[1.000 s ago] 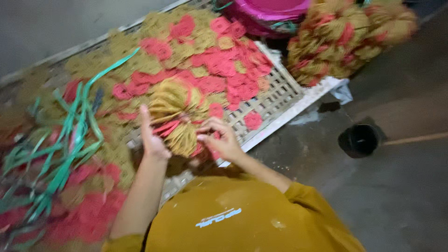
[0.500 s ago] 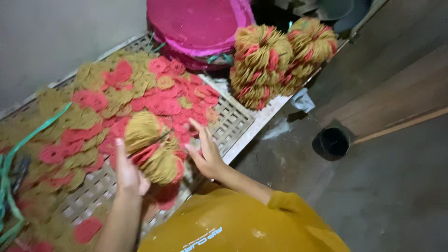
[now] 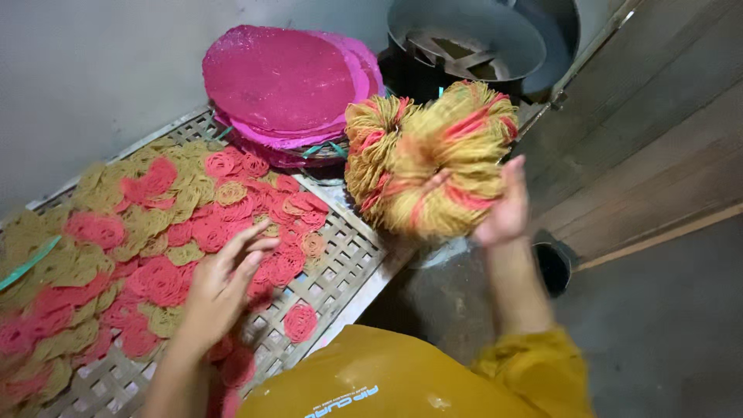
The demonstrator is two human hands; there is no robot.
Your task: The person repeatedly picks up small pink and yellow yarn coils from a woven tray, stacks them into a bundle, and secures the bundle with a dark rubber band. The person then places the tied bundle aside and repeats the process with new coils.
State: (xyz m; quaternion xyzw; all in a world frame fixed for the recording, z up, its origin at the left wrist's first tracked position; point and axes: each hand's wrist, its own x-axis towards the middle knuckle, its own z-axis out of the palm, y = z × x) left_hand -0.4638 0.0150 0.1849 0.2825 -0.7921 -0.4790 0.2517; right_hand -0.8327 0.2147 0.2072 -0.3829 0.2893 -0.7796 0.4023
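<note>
My right hand (image 3: 505, 205) holds up a thick bundle of yellow and pink noodle crackers (image 3: 457, 159), lifted to the right beyond the woven tray's edge. A second similar bundle (image 3: 371, 147) sits just behind it to the left. My left hand (image 3: 224, 282) hovers with fingers spread over loose pink and yellow round crackers (image 3: 162, 232) spread across the woven bamboo tray (image 3: 340, 271). It holds nothing.
A stack of large flat magenta discs (image 3: 282, 81) leans at the back by the grey wall. A dark metal pan (image 3: 472, 35) stands behind the bundles. A small black cup (image 3: 553, 267) sits on the floor at right. A green strap (image 3: 31, 262) lies at far left.
My right hand has lifted the cracker bundle off the tray and carried it up to the right. My left hand let go and stayed over the tray. The camera turned right.
</note>
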